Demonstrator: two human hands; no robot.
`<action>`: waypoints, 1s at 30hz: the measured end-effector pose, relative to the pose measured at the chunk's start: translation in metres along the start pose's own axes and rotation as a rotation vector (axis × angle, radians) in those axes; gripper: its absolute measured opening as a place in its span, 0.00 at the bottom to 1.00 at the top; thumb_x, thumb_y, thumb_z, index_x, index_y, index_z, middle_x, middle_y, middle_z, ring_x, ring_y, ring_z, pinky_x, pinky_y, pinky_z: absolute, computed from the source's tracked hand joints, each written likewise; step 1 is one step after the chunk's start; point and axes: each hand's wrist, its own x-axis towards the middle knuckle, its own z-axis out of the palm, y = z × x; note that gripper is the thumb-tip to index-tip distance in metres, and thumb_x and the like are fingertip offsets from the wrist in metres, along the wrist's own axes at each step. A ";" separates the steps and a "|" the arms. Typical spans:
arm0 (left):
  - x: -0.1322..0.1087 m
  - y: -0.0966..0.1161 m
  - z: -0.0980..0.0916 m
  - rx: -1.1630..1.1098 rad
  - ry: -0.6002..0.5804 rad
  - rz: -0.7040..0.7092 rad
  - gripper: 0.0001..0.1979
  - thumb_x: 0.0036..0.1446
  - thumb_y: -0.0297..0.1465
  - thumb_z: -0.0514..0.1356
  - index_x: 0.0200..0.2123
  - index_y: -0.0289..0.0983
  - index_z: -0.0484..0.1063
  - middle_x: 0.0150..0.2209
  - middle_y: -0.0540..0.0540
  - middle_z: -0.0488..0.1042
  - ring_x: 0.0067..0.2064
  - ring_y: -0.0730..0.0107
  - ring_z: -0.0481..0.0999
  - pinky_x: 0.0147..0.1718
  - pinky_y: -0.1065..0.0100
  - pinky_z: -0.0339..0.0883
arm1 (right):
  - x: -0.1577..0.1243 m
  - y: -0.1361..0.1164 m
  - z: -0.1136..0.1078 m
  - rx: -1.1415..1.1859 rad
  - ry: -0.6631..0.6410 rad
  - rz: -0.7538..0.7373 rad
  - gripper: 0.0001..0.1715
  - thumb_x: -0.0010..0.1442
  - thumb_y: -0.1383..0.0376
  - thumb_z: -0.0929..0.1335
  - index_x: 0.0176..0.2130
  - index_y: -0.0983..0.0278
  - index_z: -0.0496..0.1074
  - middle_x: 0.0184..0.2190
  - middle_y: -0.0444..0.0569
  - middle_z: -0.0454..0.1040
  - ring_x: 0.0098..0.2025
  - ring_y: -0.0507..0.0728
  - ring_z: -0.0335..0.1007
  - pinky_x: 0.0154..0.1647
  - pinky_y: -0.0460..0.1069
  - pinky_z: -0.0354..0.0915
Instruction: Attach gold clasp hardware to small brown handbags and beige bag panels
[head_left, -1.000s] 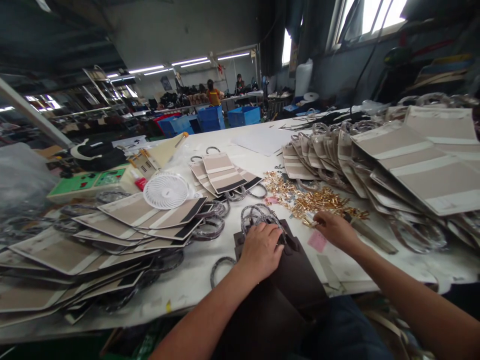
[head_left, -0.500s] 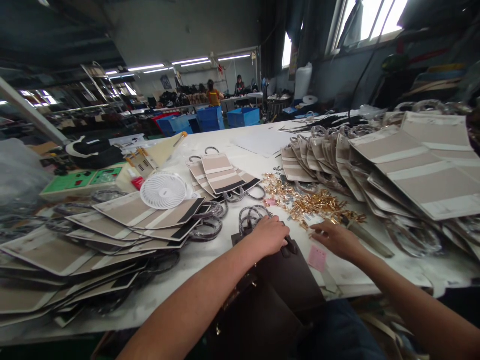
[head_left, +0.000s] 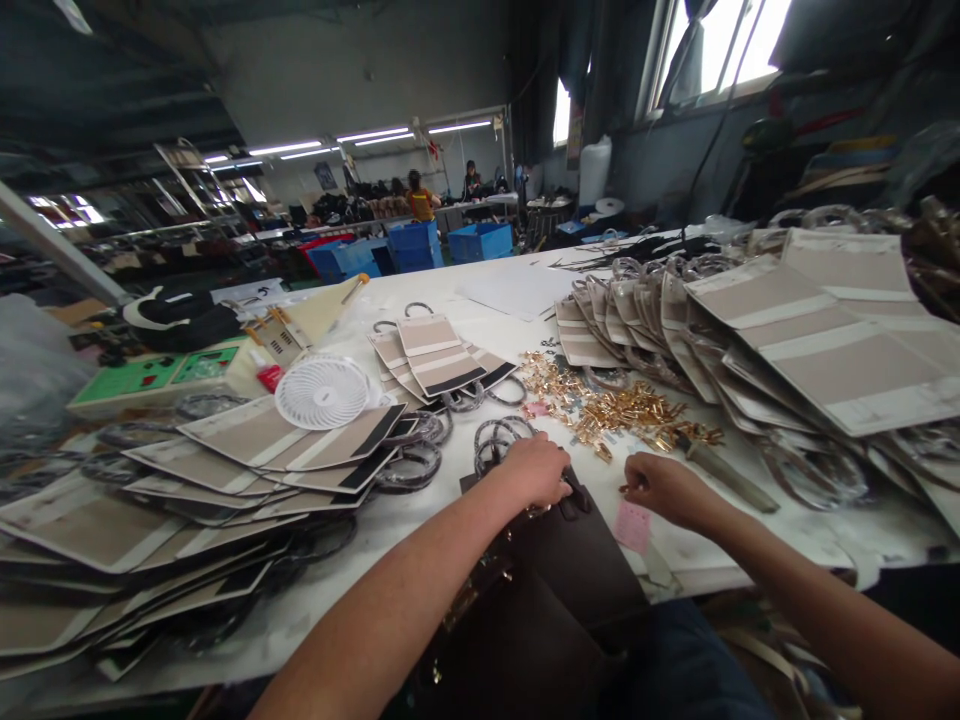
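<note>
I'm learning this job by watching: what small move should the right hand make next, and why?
Perhaps bring the right hand across to the top of the brown bag. The left hand rests there, while the right hand is curled closed near the gold pieces; whether it holds one is too small to tell.

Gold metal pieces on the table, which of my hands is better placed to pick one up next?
Probably your right hand: it is nearer the gold metal pieces, though whether it holds one is unclear. The left hand is at the top of the dark brown bag, farther away.
</note>
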 end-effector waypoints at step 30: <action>-0.016 0.042 0.006 -0.533 0.237 -0.128 0.22 0.72 0.45 0.52 0.60 0.41 0.72 0.46 0.49 0.83 0.44 0.67 0.82 0.45 0.68 0.74 | -0.047 -0.105 0.049 0.767 0.445 0.172 0.18 0.64 0.48 0.70 0.36 0.58 0.76 0.36 0.50 0.80 0.40 0.63 0.76 0.42 0.55 0.70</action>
